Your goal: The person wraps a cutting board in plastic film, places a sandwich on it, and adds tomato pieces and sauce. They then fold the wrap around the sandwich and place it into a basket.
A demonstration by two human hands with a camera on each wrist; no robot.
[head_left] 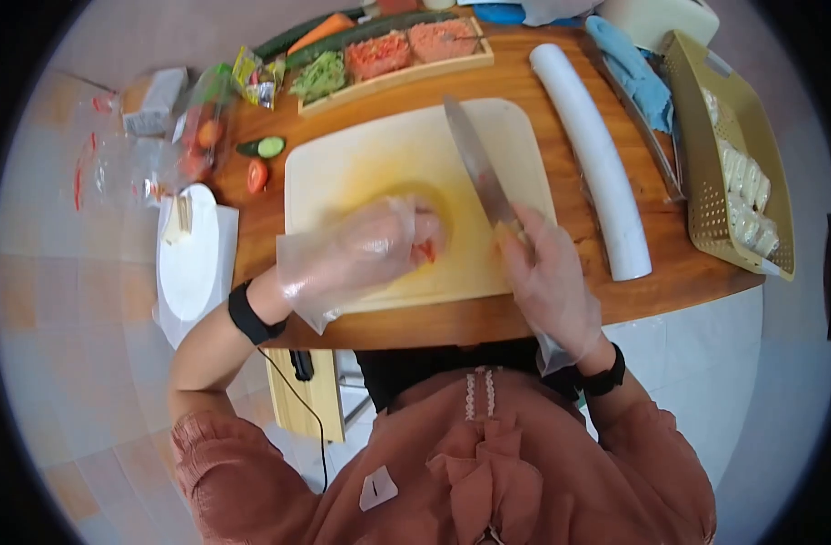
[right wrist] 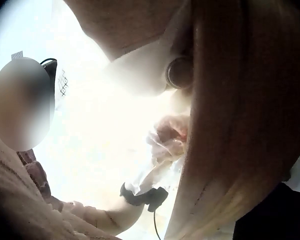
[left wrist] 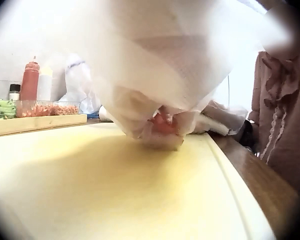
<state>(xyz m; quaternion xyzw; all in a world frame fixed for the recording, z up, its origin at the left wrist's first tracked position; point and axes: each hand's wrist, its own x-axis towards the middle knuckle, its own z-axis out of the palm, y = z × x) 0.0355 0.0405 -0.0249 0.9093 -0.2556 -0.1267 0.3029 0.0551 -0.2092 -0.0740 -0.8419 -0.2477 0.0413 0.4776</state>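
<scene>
Over the pale cutting board [head_left: 334, 163], my left hand [head_left: 370, 238] in a clear plastic glove curls its fingers round a small red piece of food [head_left: 425, 251]. The left wrist view shows this red piece low over the board, partly hidden by the glove. My right hand [head_left: 556, 277], also gloved, grips a knife [head_left: 477, 159] by its handle near the board's right side. Its blade points away from me, slanting up and left across the board. Yellow stains mark the board's middle.
Behind the board lies a wooden tray [head_left: 393, 84] of green, red and pink fillings. To the right are a long white roll [head_left: 590, 159], tongs with a blue cloth [head_left: 629, 68] and a basket [head_left: 706, 195] of wrapped pieces. Left are a cut tomato [head_left: 257, 174], a cucumber end [head_left: 270, 146] and a white plate [head_left: 193, 268].
</scene>
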